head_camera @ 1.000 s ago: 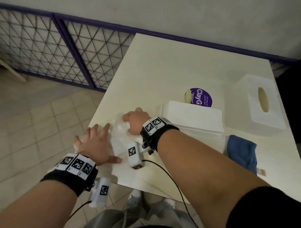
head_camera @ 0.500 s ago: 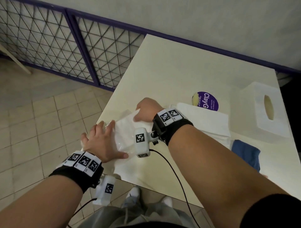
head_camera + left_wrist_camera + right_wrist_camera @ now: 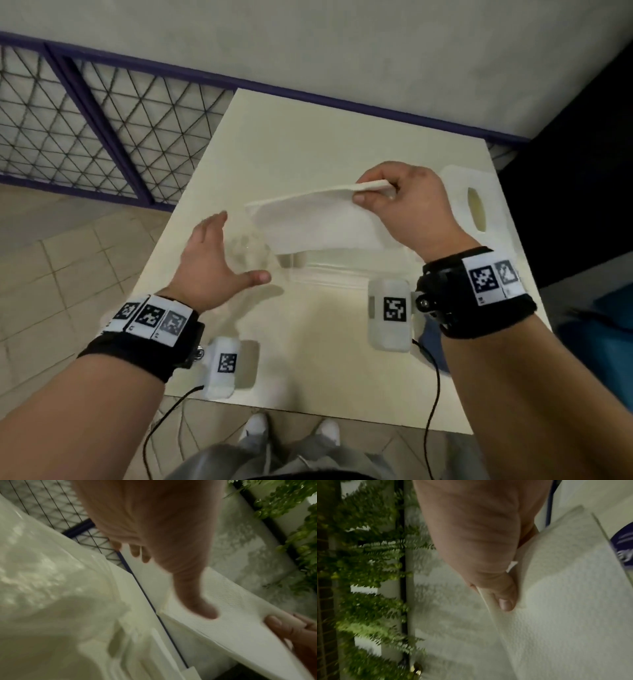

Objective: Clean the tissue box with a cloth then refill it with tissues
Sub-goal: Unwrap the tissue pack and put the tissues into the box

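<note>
My right hand (image 3: 373, 193) pinches one end of a thick white tissue stack (image 3: 318, 222) and holds it tilted above the table. The right wrist view shows the thumb (image 3: 505, 599) pressed on the tissue stack (image 3: 565, 615). To the left, my left hand (image 3: 233, 251) is open with straight fingers beside the clear plastic wrapper (image 3: 251, 251), which lies crumpled under the stack's low end. The white tissue box (image 3: 476, 212), with an oval slot on top, stands just behind my right hand. The blue cloth (image 3: 609, 325) lies at the right edge, partly hidden by my right wrist.
The cream table (image 3: 325, 147) ends close to me and on the left, with a tiled floor (image 3: 68, 257) below. A purple-framed mesh fence (image 3: 102, 120) runs at the back left. More white tissues (image 3: 342, 270) lie flat under the lifted stack.
My right hand has pulled the tissue stack out of the wrapper and raised it up and to the right. My left hand has lifted off the wrapper and opened.
</note>
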`<control>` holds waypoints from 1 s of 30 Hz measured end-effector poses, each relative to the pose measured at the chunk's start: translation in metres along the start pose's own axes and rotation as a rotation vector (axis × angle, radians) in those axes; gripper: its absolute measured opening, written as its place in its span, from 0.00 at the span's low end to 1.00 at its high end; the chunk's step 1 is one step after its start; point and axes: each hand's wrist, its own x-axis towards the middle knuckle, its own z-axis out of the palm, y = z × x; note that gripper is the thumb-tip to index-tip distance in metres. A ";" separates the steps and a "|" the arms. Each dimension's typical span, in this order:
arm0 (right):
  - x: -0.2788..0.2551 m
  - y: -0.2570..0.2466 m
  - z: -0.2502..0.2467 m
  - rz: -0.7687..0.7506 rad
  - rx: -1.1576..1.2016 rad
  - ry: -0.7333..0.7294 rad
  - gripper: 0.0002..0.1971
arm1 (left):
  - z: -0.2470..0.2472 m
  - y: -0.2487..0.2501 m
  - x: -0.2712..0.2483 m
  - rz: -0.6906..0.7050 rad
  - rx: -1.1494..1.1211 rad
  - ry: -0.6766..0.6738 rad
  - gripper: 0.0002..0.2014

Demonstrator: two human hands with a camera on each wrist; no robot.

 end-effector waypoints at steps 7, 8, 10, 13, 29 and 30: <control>-0.064 0.074 0.003 0.228 0.369 0.049 0.10 | 0.055 0.043 -0.003 0.022 -0.833 -0.051 0.19; -0.074 0.084 0.009 0.242 0.407 0.062 0.11 | 0.063 0.044 -0.006 0.020 -0.815 -0.016 0.14; -0.093 0.103 0.021 0.273 0.478 0.072 0.11 | 0.080 0.044 -0.014 0.034 -0.794 -0.013 0.11; -0.114 0.129 0.040 0.356 0.539 0.000 0.12 | 0.098 0.038 -0.026 -0.021 -0.742 -0.063 0.14; -0.006 0.147 0.015 0.476 0.338 0.176 0.27 | 0.086 0.086 0.055 -0.081 -0.455 0.088 0.19; -0.002 0.149 0.017 0.485 0.311 0.168 0.28 | 0.087 0.086 0.060 -0.097 -0.446 0.089 0.21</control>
